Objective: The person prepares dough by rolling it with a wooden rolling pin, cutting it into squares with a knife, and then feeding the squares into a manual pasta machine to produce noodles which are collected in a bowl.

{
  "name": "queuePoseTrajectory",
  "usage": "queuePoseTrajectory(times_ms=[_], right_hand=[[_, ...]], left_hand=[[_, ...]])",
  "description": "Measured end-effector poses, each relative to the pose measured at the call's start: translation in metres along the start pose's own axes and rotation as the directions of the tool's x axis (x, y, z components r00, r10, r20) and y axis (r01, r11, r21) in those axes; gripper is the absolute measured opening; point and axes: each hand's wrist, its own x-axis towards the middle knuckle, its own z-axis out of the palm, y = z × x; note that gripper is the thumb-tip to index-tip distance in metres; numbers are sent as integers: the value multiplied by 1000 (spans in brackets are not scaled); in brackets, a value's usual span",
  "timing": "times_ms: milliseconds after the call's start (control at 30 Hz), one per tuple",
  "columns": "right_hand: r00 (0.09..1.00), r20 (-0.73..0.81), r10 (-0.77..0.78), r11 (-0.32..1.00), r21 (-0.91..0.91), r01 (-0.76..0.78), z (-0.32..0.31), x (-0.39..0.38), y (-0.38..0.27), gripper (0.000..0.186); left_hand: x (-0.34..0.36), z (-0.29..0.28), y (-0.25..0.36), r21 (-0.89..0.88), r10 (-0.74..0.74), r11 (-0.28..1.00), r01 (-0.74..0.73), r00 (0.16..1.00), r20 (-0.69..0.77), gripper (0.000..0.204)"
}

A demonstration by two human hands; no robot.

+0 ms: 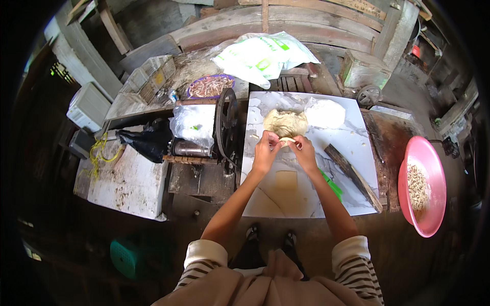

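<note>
Between the fingertips of both hands I hold a small strip of dough [287, 139], slightly curved, over the marble-patterned board. My left hand [266, 151] pinches its left end, and my right hand [304, 152] pinches the right end. Just beyond my fingers lies a large pale lump of dough [285, 122] with a hollowed near side. To its right is a heap of white flour [325, 113]. A green flat tool [332, 184], partly covered by my right forearm, rests beside a long dark wooden stick [353, 176].
At right stands a pink basin [440, 196] with many small pale pieces inside. A machine with a large black wheel [226, 127] stands left of the board [260, 204]. Behind are a purple-rimmed tray [190, 92] of strips and a white plastic sack [265, 56].
</note>
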Motion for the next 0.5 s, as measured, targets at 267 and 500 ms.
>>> queuePoseTrajectory(times_ms=[267,500], right_hand=[[899,-438,2,966,-232,-115,28,15,2,54],[905,-381,-190,963,-252,96,27,-8,-5,36]], left_hand=[[22,1,-22,324,304,917,-231,933,-195,29],[12,-5,-25,370,362,871,-323,932,-37,24]])
